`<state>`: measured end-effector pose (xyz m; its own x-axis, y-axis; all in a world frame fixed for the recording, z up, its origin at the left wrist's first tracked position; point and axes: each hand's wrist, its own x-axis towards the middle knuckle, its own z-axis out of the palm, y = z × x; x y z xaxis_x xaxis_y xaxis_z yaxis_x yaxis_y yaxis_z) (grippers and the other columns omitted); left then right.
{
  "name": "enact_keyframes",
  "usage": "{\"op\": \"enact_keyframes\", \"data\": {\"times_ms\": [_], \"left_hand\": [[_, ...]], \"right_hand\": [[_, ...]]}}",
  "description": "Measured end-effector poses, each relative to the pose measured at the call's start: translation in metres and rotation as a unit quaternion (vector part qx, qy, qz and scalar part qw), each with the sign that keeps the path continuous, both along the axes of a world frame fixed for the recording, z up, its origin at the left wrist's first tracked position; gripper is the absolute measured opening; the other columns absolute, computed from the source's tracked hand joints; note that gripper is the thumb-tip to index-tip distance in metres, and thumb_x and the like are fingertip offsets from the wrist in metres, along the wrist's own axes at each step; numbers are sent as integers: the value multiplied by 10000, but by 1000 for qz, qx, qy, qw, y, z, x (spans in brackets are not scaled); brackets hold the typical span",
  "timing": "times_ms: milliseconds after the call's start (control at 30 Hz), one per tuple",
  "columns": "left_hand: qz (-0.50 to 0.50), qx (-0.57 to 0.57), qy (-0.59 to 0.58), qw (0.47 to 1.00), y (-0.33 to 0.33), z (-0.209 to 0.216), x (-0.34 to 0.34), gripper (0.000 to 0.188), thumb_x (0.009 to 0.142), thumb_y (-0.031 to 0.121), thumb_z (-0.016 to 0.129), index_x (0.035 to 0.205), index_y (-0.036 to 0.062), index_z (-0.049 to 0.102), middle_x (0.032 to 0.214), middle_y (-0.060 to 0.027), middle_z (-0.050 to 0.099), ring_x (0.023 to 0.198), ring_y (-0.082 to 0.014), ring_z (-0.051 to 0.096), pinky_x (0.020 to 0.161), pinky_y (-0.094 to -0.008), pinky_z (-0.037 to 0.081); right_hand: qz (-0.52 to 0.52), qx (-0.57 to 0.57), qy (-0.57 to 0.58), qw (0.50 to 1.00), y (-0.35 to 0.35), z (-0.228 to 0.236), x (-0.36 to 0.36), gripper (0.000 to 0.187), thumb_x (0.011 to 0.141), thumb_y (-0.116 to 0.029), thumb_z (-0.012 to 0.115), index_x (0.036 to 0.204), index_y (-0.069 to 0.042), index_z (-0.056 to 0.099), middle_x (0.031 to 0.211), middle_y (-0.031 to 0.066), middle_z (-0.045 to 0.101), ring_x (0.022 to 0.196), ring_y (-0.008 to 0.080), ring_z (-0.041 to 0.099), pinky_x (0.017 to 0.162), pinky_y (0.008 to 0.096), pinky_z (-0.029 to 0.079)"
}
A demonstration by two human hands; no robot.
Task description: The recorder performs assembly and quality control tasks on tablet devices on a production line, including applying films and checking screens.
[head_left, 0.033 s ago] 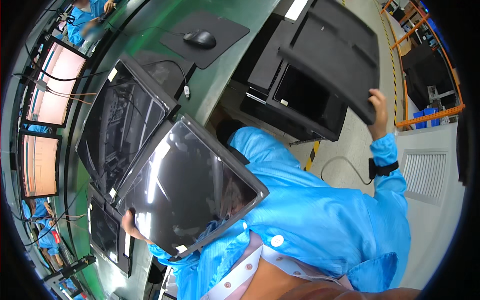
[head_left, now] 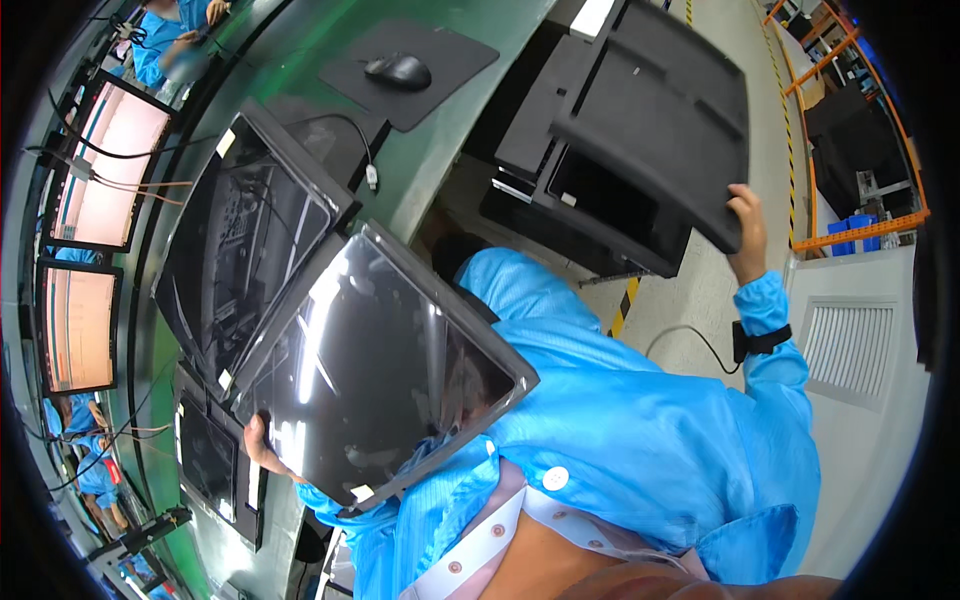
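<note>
A black-framed flat screen (head_left: 370, 350), its glossy face up with bright reflections, is tilted before my torso. My left hand (head_left: 262, 447) grips its left edge, the thumb on the front and the other fingers hidden. Out to the right, my right hand (head_left: 747, 232) is closed on the near corner of a black tray (head_left: 680, 105) with moulded ridges. That tray slants over a black stack, where another dark screen (head_left: 600, 190) partly shows. Beside the held screen, a second screen (head_left: 245, 240) lies on the bench.
The green bench (head_left: 440, 150) carries a mouse (head_left: 400, 72) on a black mat, a cable plug (head_left: 372, 178) and a smaller screen (head_left: 208, 460). Two lit monitors (head_left: 112, 165) stand at the left. Orange racking (head_left: 860, 235) and a white vented panel (head_left: 850, 340) are at right.
My right hand and the black tray have shifted slightly left, the hand also a little downward. My left hand and the screen it holds stay almost where they were.
</note>
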<state>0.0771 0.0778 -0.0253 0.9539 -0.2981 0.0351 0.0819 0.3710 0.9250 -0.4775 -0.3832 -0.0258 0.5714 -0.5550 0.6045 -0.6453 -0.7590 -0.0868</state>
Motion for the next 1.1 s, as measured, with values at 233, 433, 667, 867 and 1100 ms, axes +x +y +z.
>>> {"op": "enact_keyframes", "data": {"times_ms": [233, 433, 667, 867, 1100], "left_hand": [[-39, 30, 141, 989, -48, 46, -23, 352, 794, 299, 655, 976, -2, 650, 943, -151, 688, 893, -261, 662, 806, -373, 542], [-48, 30, 159, 986, -70, 46, -47, 560, 761, 203, 637, 1284, 18, 557, 1099, -165, 643, 982, -284, 627, 877, -393, 526], [-265, -54, 223, 936, -138, 70, -68, 787, 760, 125, 602, 1492, 17, 333, 1247, -185, 588, 1098, -289, 617, 988, -382, 493], [-367, -39, 204, 906, -175, 65, -83, 798, 767, 82, 618, 1506, 10, 326, 1254, -156, 583, 1112, -250, 597, 984, -342, 475], [-387, 44, 180, 903, -203, 89, -100, 743, 783, 72, 640, 1469, 7, 363, 1137, -146, 639, 966, -236, 663, 888, -335, 540]], "right_hand": [[7, 171, 102, 980, 32, -62, -1, 492, 679, 174, 591, 1130, -15, 544, 1320, 178, 567, 1177, 396, 572, 996, 433, 484], [25, 179, 128, 975, 32, -40, 3, 492, 737, 114, 564, 1203, -41, 575, 1432, 170, 512, 1060, 373, 639, 879, 397, 536], [39, 149, 129, 980, 18, 46, 114, 335, 797, -3, 592, 1129, -17, 636, 1133, 192, 657, 962, 377, 649, 818, 418, 527], [77, 512, -243, 820, 2, 66, 243, 679, 902, -461, 704, 1366, -17, 485, 1126, 106, 629, 973, 183, 626, 758, 310, 517], [140, 702, -307, 627, -2, 21, 284, 633, 862, -406, 779, 1210, 64, 537, 1072, 121, 642, 950, 173, 640, 857, 284, 510]]}}
